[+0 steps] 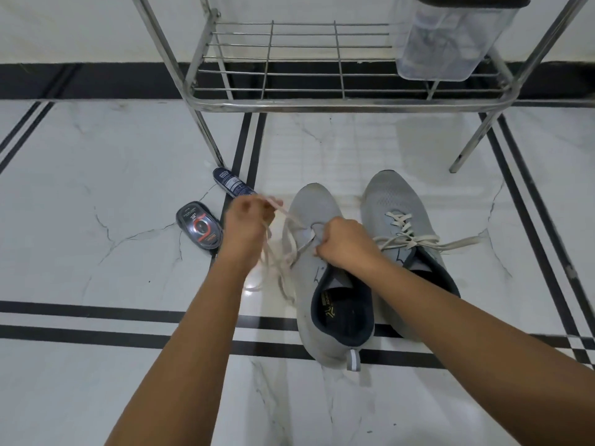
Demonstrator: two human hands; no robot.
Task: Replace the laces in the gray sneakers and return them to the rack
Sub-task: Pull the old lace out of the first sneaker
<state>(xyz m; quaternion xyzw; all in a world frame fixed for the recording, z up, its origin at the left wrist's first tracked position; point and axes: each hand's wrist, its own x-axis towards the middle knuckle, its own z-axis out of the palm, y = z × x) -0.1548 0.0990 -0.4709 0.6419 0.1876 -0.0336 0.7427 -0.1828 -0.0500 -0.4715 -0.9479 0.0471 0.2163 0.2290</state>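
Two gray sneakers stand side by side on the marble floor, toes toward the rack. The right sneaker [399, 201] is laced, its white lace ends trailing to the right. On the left sneaker [317, 207], a white lace [289, 218] runs loose out of the front eyelets. My left hand [246, 220] pinches this lace and holds it out to the left of the shoe; it looks blurred. My right hand [343, 243] is curled on the left sneaker's eyelet area and grips the shoe's upper there. More of the lace hangs in loops beside the shoe.
A steel shoe rack [322, 104] stands just beyond the sneakers, with a clear plastic box [450, 43] on its lower shelf at the right. A shoe-polish sponge case [199, 226] and a small dark bottle [231, 183] lie on the floor left of my left hand.
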